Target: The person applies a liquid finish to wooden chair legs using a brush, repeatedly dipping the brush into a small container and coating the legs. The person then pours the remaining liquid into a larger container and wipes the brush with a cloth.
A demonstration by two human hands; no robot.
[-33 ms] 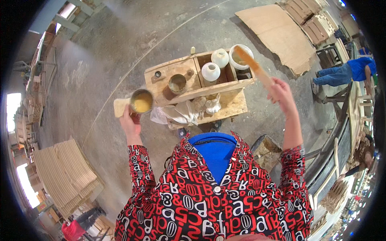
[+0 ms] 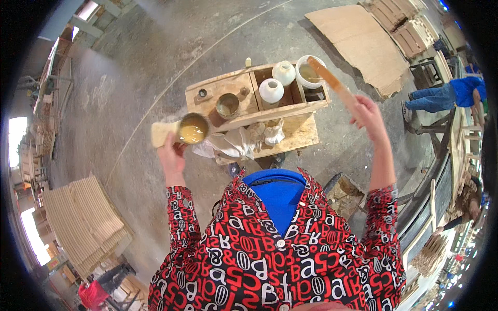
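Note:
My left hand is closed on a round cup holding yellowish liquid. A pale, flat, rounded piece sticks out beside the cup at the same hand; whether it is the cup's handle or separate, I cannot tell. My right hand grips a flat wooden stick, its far end stained amber and lying over the rim of a white bucket. Next to the bucket, two white jugs stand in the compartments of a wooden box. A second cup sits on the box's flat top.
White plastic sheeting lies on a lower board in front of the box. A crusted container stands on the floor at right. Plywood sheets lie far right, a stack of ribbed boards at left. A person stands at far right.
My left hand has shifted right with the cup, and the liquid's surface looks different. My right hand and the stick have moved slightly right.

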